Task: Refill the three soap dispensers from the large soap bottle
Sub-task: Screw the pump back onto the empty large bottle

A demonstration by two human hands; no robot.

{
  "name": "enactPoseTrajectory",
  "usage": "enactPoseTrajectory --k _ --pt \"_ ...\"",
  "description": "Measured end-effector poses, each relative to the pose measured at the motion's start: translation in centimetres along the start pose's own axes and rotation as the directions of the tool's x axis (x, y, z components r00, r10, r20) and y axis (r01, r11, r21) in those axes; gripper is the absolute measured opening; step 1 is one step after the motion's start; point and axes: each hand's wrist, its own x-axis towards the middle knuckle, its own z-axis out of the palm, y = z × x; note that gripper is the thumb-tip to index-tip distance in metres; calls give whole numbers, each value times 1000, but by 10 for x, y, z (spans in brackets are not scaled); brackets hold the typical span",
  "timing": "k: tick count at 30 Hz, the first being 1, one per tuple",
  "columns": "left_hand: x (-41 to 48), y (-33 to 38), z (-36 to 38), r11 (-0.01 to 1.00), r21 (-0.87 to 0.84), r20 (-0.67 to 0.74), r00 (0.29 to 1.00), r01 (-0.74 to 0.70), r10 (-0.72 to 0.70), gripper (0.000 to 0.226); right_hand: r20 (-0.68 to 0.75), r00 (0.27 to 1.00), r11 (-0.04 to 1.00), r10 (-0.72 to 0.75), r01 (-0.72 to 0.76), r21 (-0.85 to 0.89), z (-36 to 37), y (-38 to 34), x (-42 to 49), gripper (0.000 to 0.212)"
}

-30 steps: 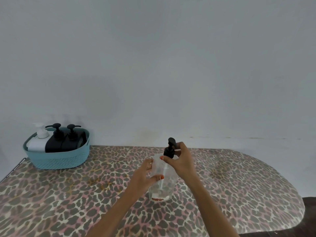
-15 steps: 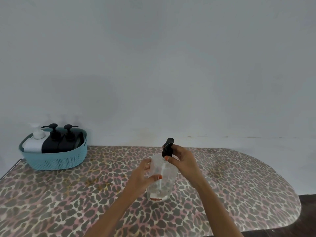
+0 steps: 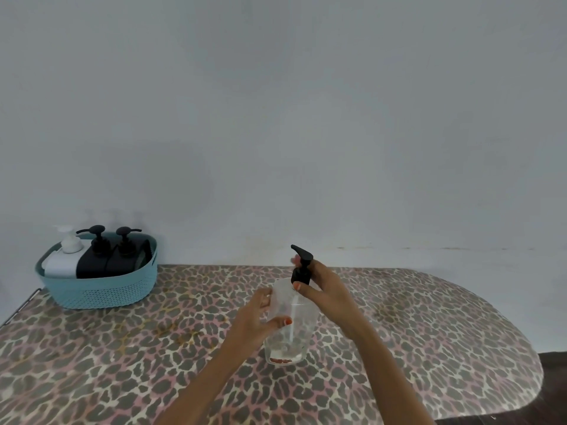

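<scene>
Grey wall fills the whole top half of the frame. Below it is a table with a spotty leopard cloth. A bit of dark floor shows in the lower right corner.

At the left side of the frame, a blue basket sits on the table by the wall. Three pump bottles stand inside it, close together: a white bottle on the left, a black bottle beside it, and a second black bottle to the right of that.

Near the middle, a little below center, a clear soap bottle stands on the table. It looks almost empty, with only a little at the bottom. The left hand holds its side, with the thumb across the front. The right hand pinches the black pump at the top of the bottle. The spout points to the upper left. A thin tube runs down inside. I cannot tell if the pump is screwed on or loose.
</scene>
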Motion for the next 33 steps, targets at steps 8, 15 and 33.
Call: enactPoseTrajectory --k 8,15,33 --pt "-1 0 1 1000 2 -8 1000 -5 5 54 -186 982 998 40 -29 61 3 2 5 29" --pt "-2 -1 1 1000 -1 4 1000 -8 8 52 -366 931 1000 13 -16 -6 25 5 6 41" --pt "-4 2 0 999 -7 -1 999 -34 34 50 -240 970 1000 28 -31 -8 13 5 7 30"
